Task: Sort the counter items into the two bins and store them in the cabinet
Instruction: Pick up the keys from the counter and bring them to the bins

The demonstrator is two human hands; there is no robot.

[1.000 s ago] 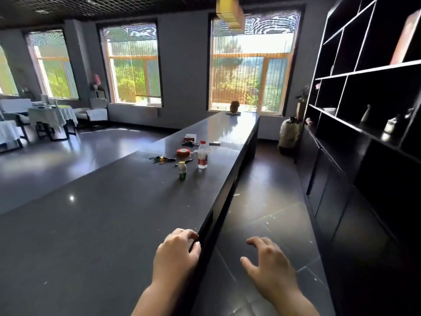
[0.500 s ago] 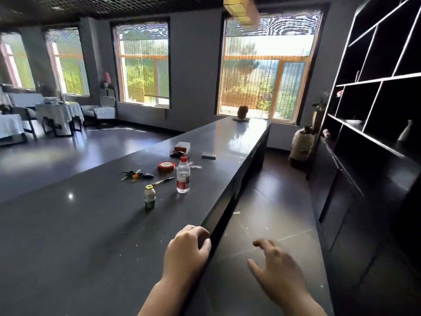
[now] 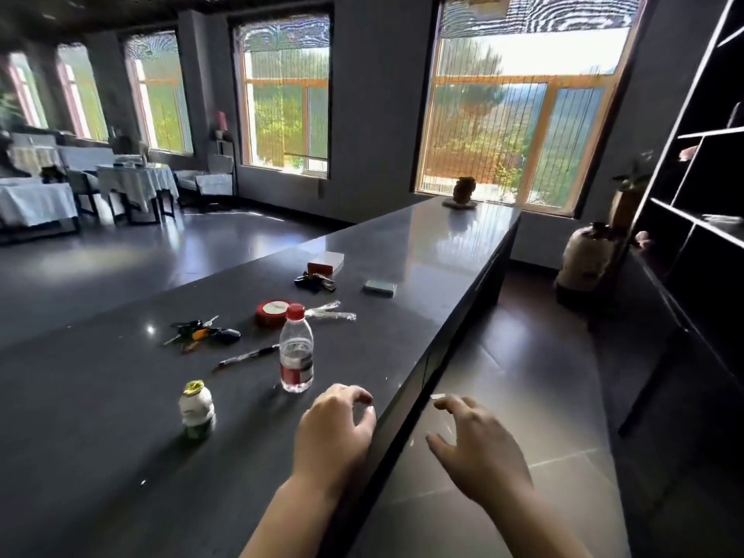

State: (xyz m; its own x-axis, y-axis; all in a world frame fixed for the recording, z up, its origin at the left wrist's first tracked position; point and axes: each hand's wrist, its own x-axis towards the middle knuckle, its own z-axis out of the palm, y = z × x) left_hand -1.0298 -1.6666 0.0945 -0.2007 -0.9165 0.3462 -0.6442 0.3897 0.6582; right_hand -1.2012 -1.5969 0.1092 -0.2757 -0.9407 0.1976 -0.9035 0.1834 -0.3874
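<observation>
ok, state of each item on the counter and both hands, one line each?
water bottle: upright, red cap on
small white bottle: upright, yellow cap on
tape roll: lying flat
keys: loose on the counter
pen: lying flat
left hand: fingers curled, empty, over the counter edge
right hand: fingers spread, empty, over the floor

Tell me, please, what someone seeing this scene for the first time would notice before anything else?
Probably the cluster of small items on the long dark counter: a clear water bottle with a red cap stands nearest, a small white bottle with a yellow top to its left, and a bunch of keys and a red tape roll farther back. Both bare hands hover empty in the foreground, the left hand over the counter edge and the right hand beyond it, above the floor.
</observation>
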